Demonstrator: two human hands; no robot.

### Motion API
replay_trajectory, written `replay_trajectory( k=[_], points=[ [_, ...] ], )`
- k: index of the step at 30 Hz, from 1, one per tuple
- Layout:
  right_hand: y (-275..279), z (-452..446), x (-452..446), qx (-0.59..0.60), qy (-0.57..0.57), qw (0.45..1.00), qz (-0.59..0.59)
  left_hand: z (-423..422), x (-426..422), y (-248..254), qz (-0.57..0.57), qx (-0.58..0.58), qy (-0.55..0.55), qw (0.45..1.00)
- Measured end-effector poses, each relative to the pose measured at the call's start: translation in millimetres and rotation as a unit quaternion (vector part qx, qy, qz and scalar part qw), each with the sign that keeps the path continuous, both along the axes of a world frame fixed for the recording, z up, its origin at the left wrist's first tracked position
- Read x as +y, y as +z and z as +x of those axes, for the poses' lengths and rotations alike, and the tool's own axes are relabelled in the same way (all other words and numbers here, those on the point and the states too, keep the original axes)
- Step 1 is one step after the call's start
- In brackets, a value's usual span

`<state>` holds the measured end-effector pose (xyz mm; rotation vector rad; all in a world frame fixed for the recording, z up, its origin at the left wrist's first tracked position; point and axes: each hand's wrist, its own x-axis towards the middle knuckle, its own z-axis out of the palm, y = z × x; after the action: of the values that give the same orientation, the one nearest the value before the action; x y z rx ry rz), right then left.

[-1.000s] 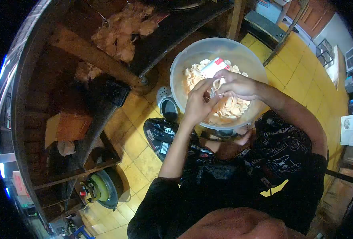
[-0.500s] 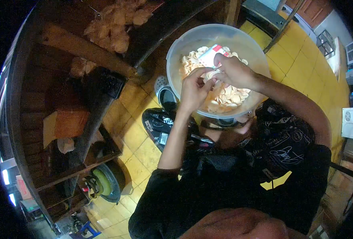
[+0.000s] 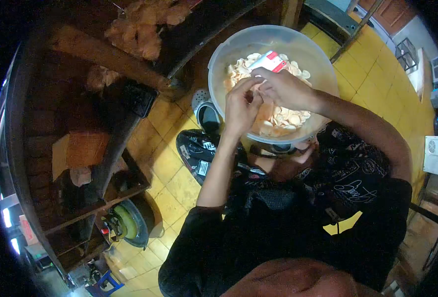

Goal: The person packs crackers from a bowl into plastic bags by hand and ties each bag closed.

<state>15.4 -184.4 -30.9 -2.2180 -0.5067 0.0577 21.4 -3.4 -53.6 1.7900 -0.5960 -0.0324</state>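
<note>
A large translucent plastic tub (image 3: 327, 64) sits in front of my lap, with many pale, round, thin chips (image 3: 289, 117) in it. On top of the chips, towards the far side, lies a red-and-white packet (image 3: 270, 62). My left hand (image 3: 240, 108) and my right hand (image 3: 290, 90) meet above the middle of the tub. Both have their fingers bent and pinched close together at one spot. Whatever is between the fingertips is small and mostly covered by them, so I cannot make it out.
A grey clog (image 3: 208, 116) stands on the yellow tiled floor (image 3: 172, 166) left of the tub. Dark wooden shelving fills the left side, holding a cardboard box (image 3: 88, 150). Below it is a green gas cylinder (image 3: 126, 221). A white boxy appliance (image 3: 435, 156) stands far right.
Both hands have shifted slightly, and the right fingers now curl closer over the left fingertips. The packet is less covered by the right hand. The view has tilted a little.
</note>
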Motion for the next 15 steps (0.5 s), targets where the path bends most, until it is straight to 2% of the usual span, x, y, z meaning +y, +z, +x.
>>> replay_trajectory(
  k=[2,4,5,7,8,9,11,13,14,15],
  points=[
    [1.2,4.0,1.4,-0.013,-0.034,0.999,0.008,2.1,3.4,-7.6,-0.026,0.042,0.007,0.999],
    [13.9,10.9,-0.7,-0.088,-0.063,0.994,0.021,2.3,6.9,-9.4,-0.153,0.041,0.084,0.984],
    [8.8,15.3,0.4,-0.085,-0.062,0.994,0.023,1.6,8.4,-10.7,-0.151,0.043,0.086,0.984],
    [-5.8,21.8,3.9,-0.151,-0.118,0.974,0.125,0.8,7.0,-7.0,-0.188,0.043,0.123,0.974],
    [-13.0,19.7,3.5,-0.099,-0.140,0.977,0.124,-0.2,6.3,-4.9,-0.194,0.025,0.133,0.972],
    [-31.4,19.4,-0.8,-0.099,-0.140,0.977,0.125,-0.4,6.5,-6.2,-0.193,0.025,0.132,0.972],
    [-70.2,20.3,-10.2,0.017,-0.130,0.990,-0.054,0.0,9.0,-10.1,-0.228,0.031,0.166,0.959],
    [-67.3,0.8,-7.1,0.124,0.081,0.968,-0.204,-0.8,10.1,-8.6,-0.225,0.036,0.160,0.960],
    [-72.7,-10.0,-5.3,0.123,0.079,0.967,-0.206,-0.7,8.6,-8.2,-0.227,0.040,0.157,0.960],
    [-82.6,-19.8,-2.9,0.053,0.203,0.959,-0.191,-0.6,7.3,-5.4,-0.230,0.040,0.156,0.960]
  ],
)
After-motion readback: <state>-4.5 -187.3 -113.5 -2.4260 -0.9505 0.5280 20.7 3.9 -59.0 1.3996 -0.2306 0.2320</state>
